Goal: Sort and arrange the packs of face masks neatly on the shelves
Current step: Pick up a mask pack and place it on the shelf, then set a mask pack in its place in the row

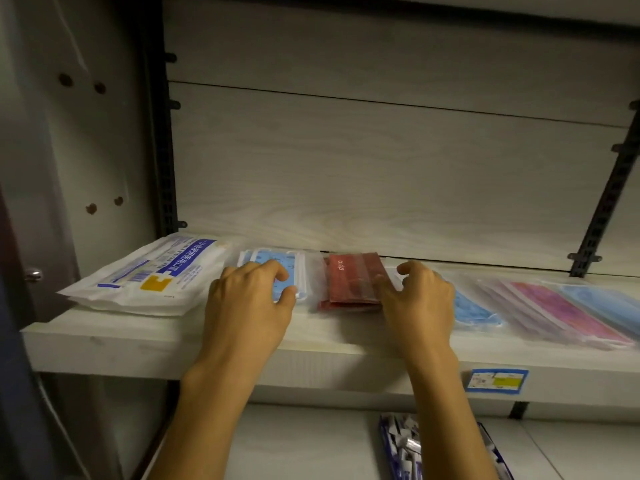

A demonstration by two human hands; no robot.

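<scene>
Two bare forearms reach in from the bottom edge, ending in the left hand (247,299) and right hand (420,299). No sleeves, rings, watch or gloves are visible.

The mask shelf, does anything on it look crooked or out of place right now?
Yes. The large white paper mask pack with blue print at the left end lies skewed, its front corner hanging past the pale shelf edge. The pink masks in clear sleeves at the right are fanned diagonally.
</scene>
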